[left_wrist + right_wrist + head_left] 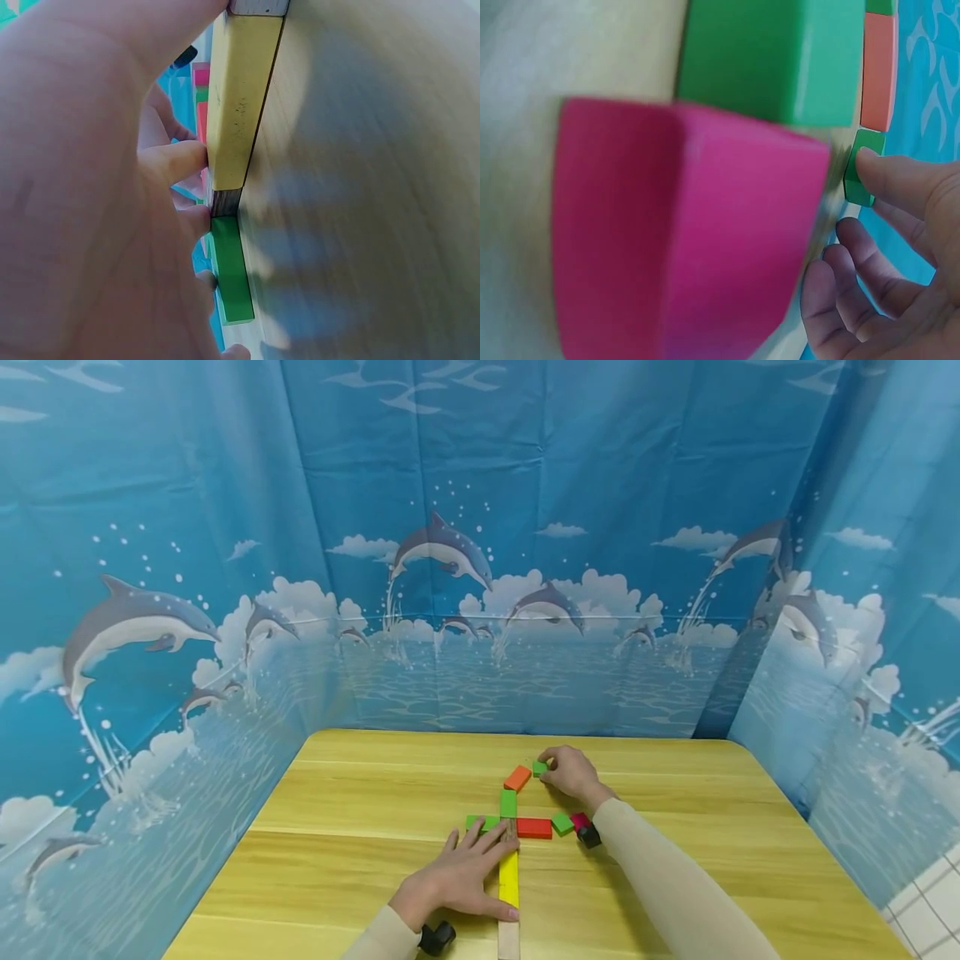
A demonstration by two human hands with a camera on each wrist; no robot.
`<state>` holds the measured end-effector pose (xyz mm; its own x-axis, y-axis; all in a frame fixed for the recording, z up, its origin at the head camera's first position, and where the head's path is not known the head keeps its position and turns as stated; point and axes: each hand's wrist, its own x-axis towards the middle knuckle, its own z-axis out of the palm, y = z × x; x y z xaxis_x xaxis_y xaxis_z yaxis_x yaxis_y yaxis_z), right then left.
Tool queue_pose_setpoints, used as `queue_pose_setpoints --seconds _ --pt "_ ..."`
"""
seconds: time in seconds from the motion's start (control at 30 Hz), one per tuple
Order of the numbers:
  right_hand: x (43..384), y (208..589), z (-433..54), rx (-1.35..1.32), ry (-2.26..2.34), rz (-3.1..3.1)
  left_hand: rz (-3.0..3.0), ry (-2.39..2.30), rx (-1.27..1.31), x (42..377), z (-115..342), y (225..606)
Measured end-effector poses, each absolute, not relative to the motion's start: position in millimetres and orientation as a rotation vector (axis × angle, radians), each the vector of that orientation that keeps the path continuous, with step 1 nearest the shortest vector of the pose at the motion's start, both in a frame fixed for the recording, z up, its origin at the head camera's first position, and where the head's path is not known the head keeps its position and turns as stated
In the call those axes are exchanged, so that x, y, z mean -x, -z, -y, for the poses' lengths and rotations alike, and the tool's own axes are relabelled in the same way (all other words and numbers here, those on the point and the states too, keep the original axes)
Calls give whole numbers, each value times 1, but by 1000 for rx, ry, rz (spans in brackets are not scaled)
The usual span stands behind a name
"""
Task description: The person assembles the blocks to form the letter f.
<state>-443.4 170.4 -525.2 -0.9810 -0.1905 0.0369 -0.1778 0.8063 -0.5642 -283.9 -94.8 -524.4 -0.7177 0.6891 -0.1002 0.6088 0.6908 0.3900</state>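
Toward the far side of the yellow wood-grain tabletop (337,827), we find the right hand (573,777) pinching a small green block (539,768) between thumb and fingers, just beside an orange rectangular block (517,777). We note the left hand (459,881) with its fingers spread, its thumb on a long yellow block (509,878) near a pale block (509,941). We record a green rectangular block (234,277), partly covered by the left fingers in the head view. We list, extending rightward, a red rectangular block (534,828), a green angled block (562,825) and a pink block (735,225).
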Motion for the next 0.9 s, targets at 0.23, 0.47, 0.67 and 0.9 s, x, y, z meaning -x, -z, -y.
queue_pose_setpoints --seconds 0.23,0.47,0.67,0.9 --pt "445 527 -170 301 928 -2971 -2672 -482 -1029 283 93 526" --pt "444 527 -170 288 933 -2971 -2660 -487 -1027 281 92 524" --pt "443 527 -172 293 971 -2954 -2663 -481 -1024 282 92 525" --pt "431 520 -178 335 1011 -2944 -2673 -464 -1022 283 91 526"
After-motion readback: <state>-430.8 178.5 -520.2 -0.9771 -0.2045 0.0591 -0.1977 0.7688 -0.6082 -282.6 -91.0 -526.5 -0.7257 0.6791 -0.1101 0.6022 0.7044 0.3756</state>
